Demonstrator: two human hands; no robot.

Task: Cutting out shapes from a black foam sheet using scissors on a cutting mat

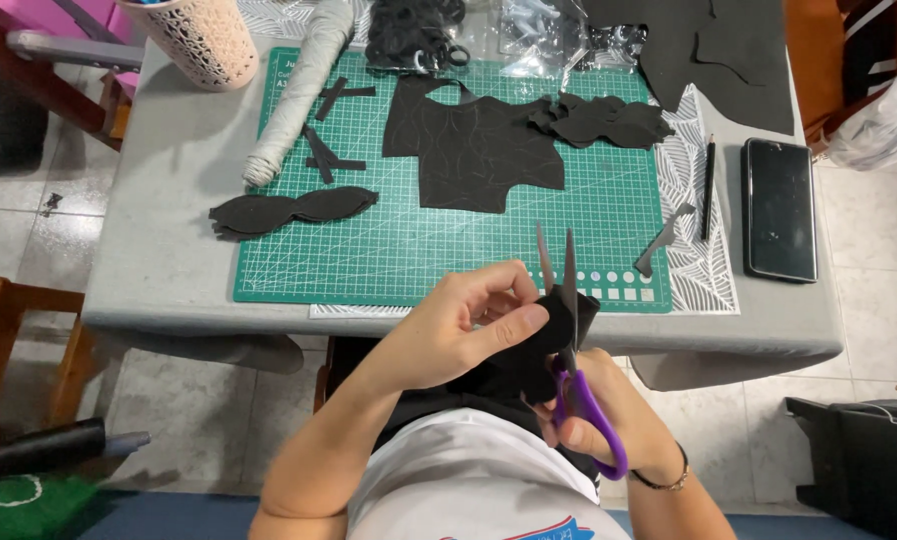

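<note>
Grey cloth covers a small table (169, 240) on a pale tiled floor, with a green cutting mat (419, 250) on top. Near the table's front edge, the left hand (459, 330) pinches a small black foam piece (559, 325), dark and matte, apparently curved. The right hand (594, 425) grips one pair of purple-handled scissors (569, 340), blades parted around the piece. One dark phone (779, 208) and one pencil (709, 185) lie far right; one lattice basket (204, 40) stands far left.
</note>
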